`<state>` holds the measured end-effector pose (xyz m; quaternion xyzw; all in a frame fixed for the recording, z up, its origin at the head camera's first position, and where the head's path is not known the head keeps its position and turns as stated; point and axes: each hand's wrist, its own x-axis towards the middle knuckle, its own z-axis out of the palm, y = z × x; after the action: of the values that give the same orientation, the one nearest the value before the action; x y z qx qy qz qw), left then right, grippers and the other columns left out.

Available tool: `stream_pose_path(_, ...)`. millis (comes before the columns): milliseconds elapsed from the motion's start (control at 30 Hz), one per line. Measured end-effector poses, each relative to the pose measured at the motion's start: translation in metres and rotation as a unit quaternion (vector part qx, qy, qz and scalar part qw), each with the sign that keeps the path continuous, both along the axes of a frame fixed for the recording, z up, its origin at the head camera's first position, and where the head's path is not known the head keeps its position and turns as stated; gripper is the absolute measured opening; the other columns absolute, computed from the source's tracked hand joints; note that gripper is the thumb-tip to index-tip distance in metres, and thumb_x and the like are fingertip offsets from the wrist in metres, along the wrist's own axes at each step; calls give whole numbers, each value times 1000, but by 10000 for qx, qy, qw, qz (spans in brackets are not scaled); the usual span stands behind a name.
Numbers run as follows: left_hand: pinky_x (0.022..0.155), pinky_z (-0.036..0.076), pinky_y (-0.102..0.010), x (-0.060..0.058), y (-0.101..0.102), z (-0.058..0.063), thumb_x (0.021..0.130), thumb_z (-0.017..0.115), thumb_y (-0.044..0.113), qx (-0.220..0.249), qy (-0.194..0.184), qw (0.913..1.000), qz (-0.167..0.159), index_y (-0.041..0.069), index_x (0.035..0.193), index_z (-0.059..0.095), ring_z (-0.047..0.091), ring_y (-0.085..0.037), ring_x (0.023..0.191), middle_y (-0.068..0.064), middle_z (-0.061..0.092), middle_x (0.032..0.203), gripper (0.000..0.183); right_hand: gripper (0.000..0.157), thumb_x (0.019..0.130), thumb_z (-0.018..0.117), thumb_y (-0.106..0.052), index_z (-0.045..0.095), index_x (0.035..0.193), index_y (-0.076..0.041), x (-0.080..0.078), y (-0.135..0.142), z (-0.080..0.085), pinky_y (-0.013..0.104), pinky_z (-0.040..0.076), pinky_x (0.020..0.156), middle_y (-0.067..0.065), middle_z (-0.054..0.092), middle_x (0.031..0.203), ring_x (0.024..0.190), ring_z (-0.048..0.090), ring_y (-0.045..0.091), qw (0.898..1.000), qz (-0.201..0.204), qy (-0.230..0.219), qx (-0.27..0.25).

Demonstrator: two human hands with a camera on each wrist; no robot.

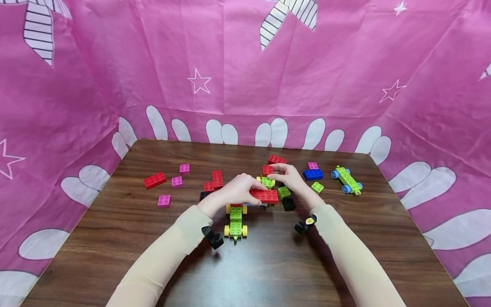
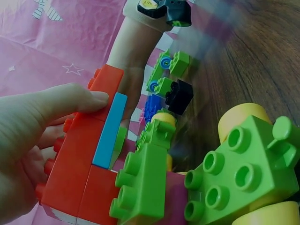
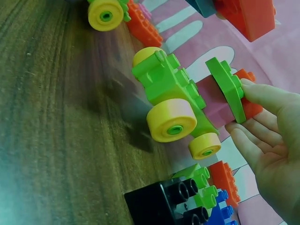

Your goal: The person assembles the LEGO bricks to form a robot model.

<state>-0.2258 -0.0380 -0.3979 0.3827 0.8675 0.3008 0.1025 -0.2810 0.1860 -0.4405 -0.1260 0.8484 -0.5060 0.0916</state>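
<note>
My left hand grips a joined block of red bricks, thumb along one side. A flat blue piece is fixed against the red bricks. Beyond it, my right hand pinches a small red brick between thumb and fingers. That brick tops a stack with a green piece and a pink brick, standing on a green toy car base with yellow wheels. Nearer me, another green car base with yellow wheels stands partly below the left hand.
Loose red and pink bricks lie on the left of the brown table. At right are a blue brick, green bricks, a black brick and a green car base with blue wheels.
</note>
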Motion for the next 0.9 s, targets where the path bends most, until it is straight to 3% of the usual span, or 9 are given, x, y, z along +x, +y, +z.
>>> stream_pose_path(333,91,52,-30,-1,-6,4,81,78,18,29,93,9999,67,9,119,70,65,-15,104,-4,70,115,40,42,89,70,-15,60,125,4,13,2,-4,37,55,86,22,66,117,93,66,10,9995,11,-49,-318)
stream_pose_path(633,81,52,-25,-3,-12,7,80,78,16,109,82,9996,254,11,119,69,64,-12,95,-4,71,114,41,41,89,67,-10,58,124,9,29,4,-7,21,54,79,26,64,118,102,66,22,9986,284,67,-448)
stream_pose_path(900,69,50,-22,-5,-18,10,80,78,14,257,-11,9992,321,11,119,70,60,-10,81,-4,72,110,40,39,88,68,-9,59,123,8,41,4,-8,21,54,78,25,66,114,95,67,11,9974,389,-164,-577)
